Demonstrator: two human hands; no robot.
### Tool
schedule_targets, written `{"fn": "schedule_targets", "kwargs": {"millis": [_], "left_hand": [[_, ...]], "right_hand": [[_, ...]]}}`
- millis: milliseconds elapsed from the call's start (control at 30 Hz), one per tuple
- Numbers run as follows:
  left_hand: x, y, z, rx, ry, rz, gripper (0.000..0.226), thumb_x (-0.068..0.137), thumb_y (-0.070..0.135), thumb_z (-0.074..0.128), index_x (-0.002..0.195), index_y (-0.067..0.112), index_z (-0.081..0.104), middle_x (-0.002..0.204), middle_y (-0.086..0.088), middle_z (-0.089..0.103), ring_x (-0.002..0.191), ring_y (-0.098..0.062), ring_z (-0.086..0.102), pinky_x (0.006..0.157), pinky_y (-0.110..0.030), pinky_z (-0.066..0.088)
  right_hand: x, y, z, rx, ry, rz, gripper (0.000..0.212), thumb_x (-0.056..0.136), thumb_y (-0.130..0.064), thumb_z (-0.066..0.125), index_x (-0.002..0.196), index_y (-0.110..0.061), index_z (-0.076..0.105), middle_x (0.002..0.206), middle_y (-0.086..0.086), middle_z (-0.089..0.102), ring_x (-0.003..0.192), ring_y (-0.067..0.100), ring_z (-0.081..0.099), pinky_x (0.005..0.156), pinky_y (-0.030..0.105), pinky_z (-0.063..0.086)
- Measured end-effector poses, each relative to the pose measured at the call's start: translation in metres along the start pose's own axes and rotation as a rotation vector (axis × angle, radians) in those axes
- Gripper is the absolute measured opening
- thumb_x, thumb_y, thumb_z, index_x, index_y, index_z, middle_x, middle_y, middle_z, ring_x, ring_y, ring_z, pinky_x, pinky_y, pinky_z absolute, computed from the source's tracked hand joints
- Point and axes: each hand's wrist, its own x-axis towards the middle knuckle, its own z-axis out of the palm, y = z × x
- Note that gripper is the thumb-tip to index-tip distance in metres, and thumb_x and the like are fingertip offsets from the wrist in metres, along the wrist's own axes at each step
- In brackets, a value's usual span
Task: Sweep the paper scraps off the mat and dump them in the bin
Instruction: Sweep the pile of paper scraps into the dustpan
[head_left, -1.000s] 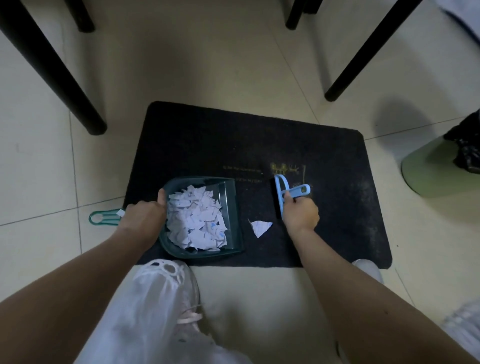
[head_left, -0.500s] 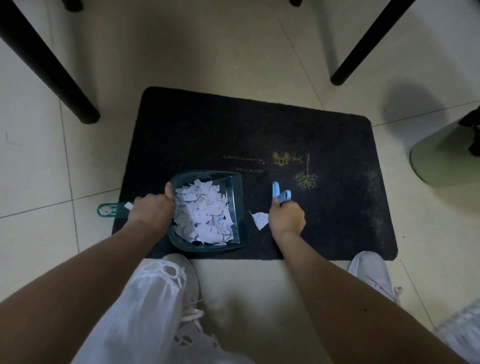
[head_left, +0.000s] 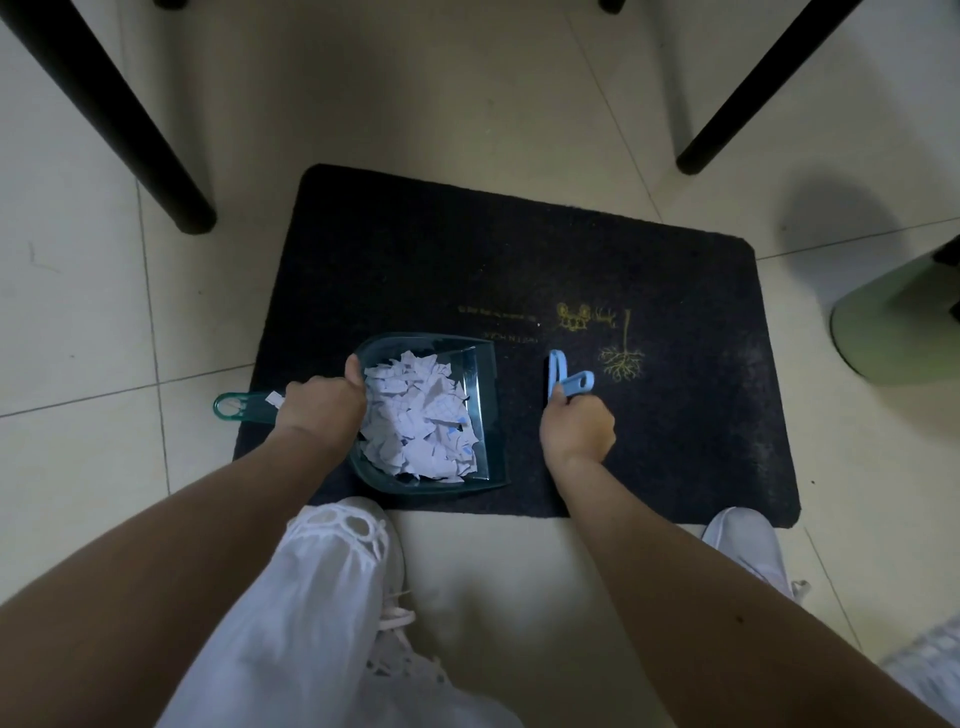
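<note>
Left hand grips the scrap-filled dustpan (on the mat); right hand holds the brush.

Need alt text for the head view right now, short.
Left hand holds a green dustpan full of paper scraps on a black mat; right hand grips a blue brush beside it.

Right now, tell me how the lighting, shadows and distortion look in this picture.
Head view: dim, greyish light; the black mat swallows detail; a soft round shadow falls on the tiles beside the green bin; wide-angle bending splays the chair legs and swells the forearms; paper scraps stay sharp.
</note>
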Motion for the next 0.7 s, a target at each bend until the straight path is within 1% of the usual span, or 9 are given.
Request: {"fn": "schedule_targets", "kwargs": {"millis": [67,133,233,300,400,467,567,633,700], "left_hand": [[0.001,0.0,0.0,0.002,-0.006,-0.003,0.079,0.089,0.001,0.045,0.152,-0.001,-0.003,0.12,-0.011,0.061,0.107,-0.028,0.057,0.085,-0.037,0.044],[0.0,-0.001,0.0,0.004,-0.008,-0.006,0.079,0.09,0.002,0.046,0.152,-0.001,-0.002,0.12,-0.01,0.06,0.108,-0.028,0.057,0.086,-0.036,0.044],[-0.001,0.0,-0.001,0.003,-0.007,-0.002,0.079,0.089,0.0,0.045,0.152,-0.002,-0.003,0.119,-0.01,0.061,0.107,-0.028,0.057,0.086,-0.037,0.044],[-0.001,0.0,-0.002,0.009,-0.004,0.001,0.079,0.089,-0.001,0.045,0.152,-0.002,-0.003,0.117,-0.01,0.062,0.105,-0.028,0.058,0.085,-0.036,0.044],[-0.001,-0.001,-0.001,0.0,-0.003,0.002,0.079,0.089,-0.001,0.045,0.152,-0.002,-0.003,0.116,-0.01,0.062,0.105,-0.028,0.058,0.085,-0.036,0.044],[-0.002,-0.002,0.0,-0.005,-0.005,0.003,0.08,0.089,-0.001,0.046,0.152,-0.001,-0.003,0.117,-0.009,0.061,0.105,-0.028,0.057,0.086,-0.036,0.044],[-0.002,-0.001,-0.002,-0.004,0.007,0.009,0.079,0.089,-0.001,0.046,0.152,-0.001,-0.003,0.117,-0.009,0.061,0.105,-0.027,0.058,0.086,-0.036,0.044],[-0.003,-0.001,-0.003,-0.016,0.005,0.011,0.08,0.089,-0.001,0.046,0.152,-0.002,-0.003,0.117,-0.009,0.061,0.106,-0.027,0.057,0.086,-0.036,0.044],[-0.003,-0.001,-0.003,-0.036,0.0,0.008,0.081,0.088,-0.002,0.046,0.152,-0.002,-0.004,0.118,-0.01,0.061,0.106,-0.028,0.057,0.086,-0.036,0.044]], "right_hand": [[-0.013,-0.006,0.012,-0.005,-0.051,-0.038,0.036,0.098,-0.033,0.045,0.096,-0.004,0.066,0.084,0.007,0.063,0.07,0.02,0.053,0.06,0.027,0.038],[-0.025,-0.012,0.024,-0.013,-0.112,-0.089,0.036,0.098,-0.033,0.046,0.095,-0.004,0.067,0.082,0.007,0.065,0.069,0.021,0.056,0.059,0.025,0.039],[-0.033,-0.023,0.029,0.002,-0.157,-0.148,0.037,0.097,-0.033,0.047,0.08,-0.005,0.064,0.064,-0.001,0.053,0.055,0.012,0.049,0.047,0.023,0.032],[-0.029,-0.03,0.023,0.03,-0.116,-0.164,0.038,0.098,-0.032,0.046,0.073,-0.007,0.06,0.063,-0.001,0.051,0.051,0.009,0.045,0.045,0.022,0.028],[-0.016,-0.03,0.01,0.06,-0.002,-0.118,0.041,0.098,-0.033,0.043,0.08,-0.003,0.064,0.07,0.003,0.057,0.062,0.02,0.055,0.054,0.024,0.035],[-0.01,-0.023,0.004,0.039,0.023,-0.055,0.04,0.099,-0.033,0.042,0.087,-0.003,0.065,0.076,0.006,0.06,0.068,0.022,0.054,0.06,0.028,0.039],[-0.012,-0.013,0.007,-0.021,-0.046,-0.028,0.037,0.099,-0.033,0.043,0.094,-0.004,0.066,0.082,0.007,0.062,0.07,0.021,0.052,0.062,0.028,0.038],[-0.019,-0.012,0.015,-0.045,-0.126,-0.091,0.035,0.098,-0.033,0.045,0.095,-0.006,0.066,0.084,0.008,0.065,0.069,0.02,0.053,0.062,0.027,0.038],[-0.025,-0.014,0.019,-0.04,-0.185,-0.158,0.034,0.097,-0.034,0.047,0.082,-0.009,0.064,0.074,0.004,0.06,0.066,0.019,0.053,0.06,0.026,0.037]]}}
